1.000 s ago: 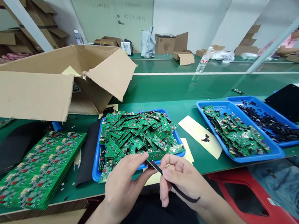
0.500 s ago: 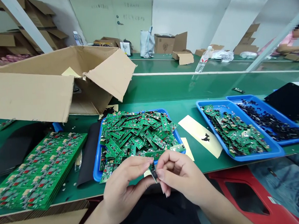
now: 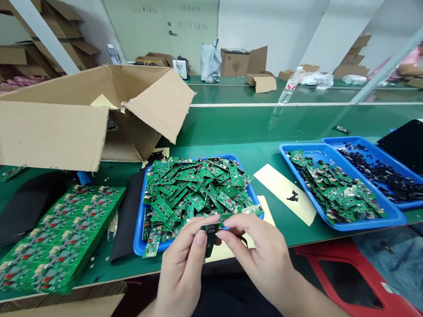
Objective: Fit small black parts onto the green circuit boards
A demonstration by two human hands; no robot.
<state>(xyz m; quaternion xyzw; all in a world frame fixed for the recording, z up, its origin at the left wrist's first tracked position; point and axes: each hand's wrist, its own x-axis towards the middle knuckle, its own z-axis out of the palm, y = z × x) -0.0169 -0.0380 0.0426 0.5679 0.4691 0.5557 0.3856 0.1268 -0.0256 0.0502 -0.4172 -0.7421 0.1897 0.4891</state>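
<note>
Close in front of my body, my left hand point(image 3: 184, 261) pinches a small circuit board point(image 3: 210, 234) between thumb and fingers. A black part with a slot shows on the board's face. My right hand point(image 3: 264, 245) is closed at the board's right end, thumb and forefinger against it. A small black piece shows by the right fingers, too hidden to name. Just beyond both hands stands a blue tray point(image 3: 139, 235) heaped with loose green circuit boards point(image 3: 195, 185).
Panels of joined boards point(image 3: 59, 237) are stacked left, beside black sheets point(image 3: 127, 219) and a large open carton point(image 3: 47, 134). Right are yellowish paper point(image 3: 272, 176) with black bits, a tray of boards point(image 3: 287, 150) and a tray of black parts point(image 3: 326, 140). A person sits far right.
Between my hands, the board has turned, so its black slotted part now faces me. My left thumb has come onto its face, and my right fingers have shifted to its right end.
</note>
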